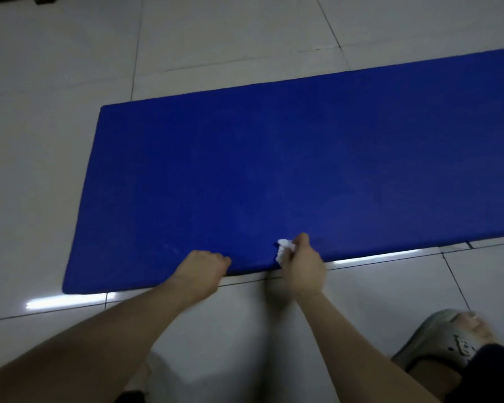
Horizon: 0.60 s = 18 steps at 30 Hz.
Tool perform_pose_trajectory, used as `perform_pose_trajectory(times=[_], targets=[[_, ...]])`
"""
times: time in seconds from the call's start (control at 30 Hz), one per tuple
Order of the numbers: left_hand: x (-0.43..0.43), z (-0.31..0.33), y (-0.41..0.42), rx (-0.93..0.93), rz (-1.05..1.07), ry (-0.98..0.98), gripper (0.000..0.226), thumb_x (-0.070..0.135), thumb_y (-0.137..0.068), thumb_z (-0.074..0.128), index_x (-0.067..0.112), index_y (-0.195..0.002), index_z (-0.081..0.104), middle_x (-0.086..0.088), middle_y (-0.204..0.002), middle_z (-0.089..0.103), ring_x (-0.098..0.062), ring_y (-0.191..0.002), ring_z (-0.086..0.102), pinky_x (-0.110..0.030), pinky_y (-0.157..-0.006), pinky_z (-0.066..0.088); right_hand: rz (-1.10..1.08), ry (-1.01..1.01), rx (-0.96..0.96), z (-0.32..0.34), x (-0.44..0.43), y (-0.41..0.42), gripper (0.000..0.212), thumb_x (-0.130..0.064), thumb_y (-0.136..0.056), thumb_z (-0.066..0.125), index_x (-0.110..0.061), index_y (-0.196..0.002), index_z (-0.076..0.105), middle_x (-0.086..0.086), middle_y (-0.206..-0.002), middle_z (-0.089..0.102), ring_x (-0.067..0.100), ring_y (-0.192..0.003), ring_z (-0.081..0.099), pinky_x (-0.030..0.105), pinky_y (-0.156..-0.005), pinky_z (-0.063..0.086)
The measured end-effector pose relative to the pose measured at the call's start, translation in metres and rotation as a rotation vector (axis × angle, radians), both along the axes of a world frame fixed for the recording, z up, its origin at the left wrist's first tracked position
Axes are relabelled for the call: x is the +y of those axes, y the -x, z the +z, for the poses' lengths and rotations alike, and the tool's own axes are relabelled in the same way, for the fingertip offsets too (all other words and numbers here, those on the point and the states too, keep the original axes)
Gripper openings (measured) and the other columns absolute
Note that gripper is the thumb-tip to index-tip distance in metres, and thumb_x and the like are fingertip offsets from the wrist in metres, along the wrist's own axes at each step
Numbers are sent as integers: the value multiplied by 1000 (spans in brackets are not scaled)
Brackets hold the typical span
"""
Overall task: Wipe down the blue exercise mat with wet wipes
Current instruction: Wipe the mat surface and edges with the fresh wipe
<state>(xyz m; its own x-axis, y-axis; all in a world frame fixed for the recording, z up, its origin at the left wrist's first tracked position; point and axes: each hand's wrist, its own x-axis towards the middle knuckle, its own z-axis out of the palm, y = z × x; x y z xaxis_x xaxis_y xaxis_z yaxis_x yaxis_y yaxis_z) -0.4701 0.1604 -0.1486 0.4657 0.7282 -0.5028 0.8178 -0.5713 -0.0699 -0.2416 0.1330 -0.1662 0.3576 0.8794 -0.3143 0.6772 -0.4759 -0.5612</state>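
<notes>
Head view is giving us the mat (pixel 274 170) lying flat on the tiled floor (pixel 41 170), its short left end sitting in full sight and its long axis running left to right, leaving the picture at the right edge. Starting at the left, our left grip (pixel 200 267) is resting on the mat just inside the near long edge, fingers curled under into a loose fist and holding nothing that we are able to make out. Just to its right, apart from it, the wipe (pixel 284 250) is lying bunched against the mat at that same near edge. Our right grip (pixel 304 267) is pinching the wipe in its curled fingers and pressing it down onto the mat. Further right, the slipper (pixel 445 341) is standing on the floor, well apart from the mat.

We are reading the coming stroke as turning on this: the wipe is sitting at the near edge, not far from the left end, so nearly all of the mat's width is stretching away from us and most of its length is running off to the right. Our right grip is nearer to that larger part and is carrying the wipe, so we are expecting it to sweep while the left one braces.
</notes>
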Motion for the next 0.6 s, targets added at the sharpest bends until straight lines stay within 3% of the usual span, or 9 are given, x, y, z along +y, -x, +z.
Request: perform_pose_trajectory(times=[0.07, 0.17, 0.3, 0.43, 0.5, 0.6], targets=[[0, 3, 37, 49, 75, 20, 11, 22, -101, 46, 21, -104, 57, 1, -101, 66, -24, -89, 64, -35, -70, 44, 197, 8, -48, -1, -1, 36, 14, -32, -102, 47, -20, -103, 43, 2, -97, 67, 27, -85, 65, 33, -63, 40], [-3, 2, 80, 26, 229, 52, 20, 39, -102, 47, 20, -99, 51, 0, -101, 61, -21, -87, 61, -37, -79, 51, 317, 21, -177, 0, -2, 67, 9, -27, -103, 45, -20, -109, 46, 0, -94, 61, 22, -74, 57, 33, -61, 41], [5, -8, 79, -250, 562, 173, 48, 66, -82, 65, 24, -84, 41, 3, -93, 48, -16, -77, 51, -34, -68, 47, 11, -60, -162, -9, -7, 40, 9, -23, -93, 58, -16, -98, 55, 5, -97, 60, 28, -78, 62, 39, -66, 51], [26, -16, 65, -191, 643, 319, 50, 71, -82, 62, 28, -84, 38, 1, -104, 46, -20, -88, 50, -38, -79, 49, -67, -50, -108, -13, -17, 22, 22, -32, -95, 61, -12, -103, 59, 7, -106, 53, 27, -78, 59, 34, -67, 46], [34, -19, 66, -128, 627, 374, 52, 73, -83, 60, 25, -95, 41, 0, -112, 44, -23, -97, 52, -39, -84, 49, -65, -104, -61, -12, -19, 32, 25, -34, -95, 60, -10, -104, 62, 6, -103, 51, 27, -76, 58, 31, -67, 41], [36, -22, 63, -87, 627, 381, 69, 73, -85, 58, 21, -129, 44, -6, -132, 43, -27, -113, 51, -42, -97, 49, -83, -74, -46, -16, -15, 44, 23, -32, -100, 56, -12, -101, 67, 2, -99, 52, 21, -74, 57, 29, -68, 39]])
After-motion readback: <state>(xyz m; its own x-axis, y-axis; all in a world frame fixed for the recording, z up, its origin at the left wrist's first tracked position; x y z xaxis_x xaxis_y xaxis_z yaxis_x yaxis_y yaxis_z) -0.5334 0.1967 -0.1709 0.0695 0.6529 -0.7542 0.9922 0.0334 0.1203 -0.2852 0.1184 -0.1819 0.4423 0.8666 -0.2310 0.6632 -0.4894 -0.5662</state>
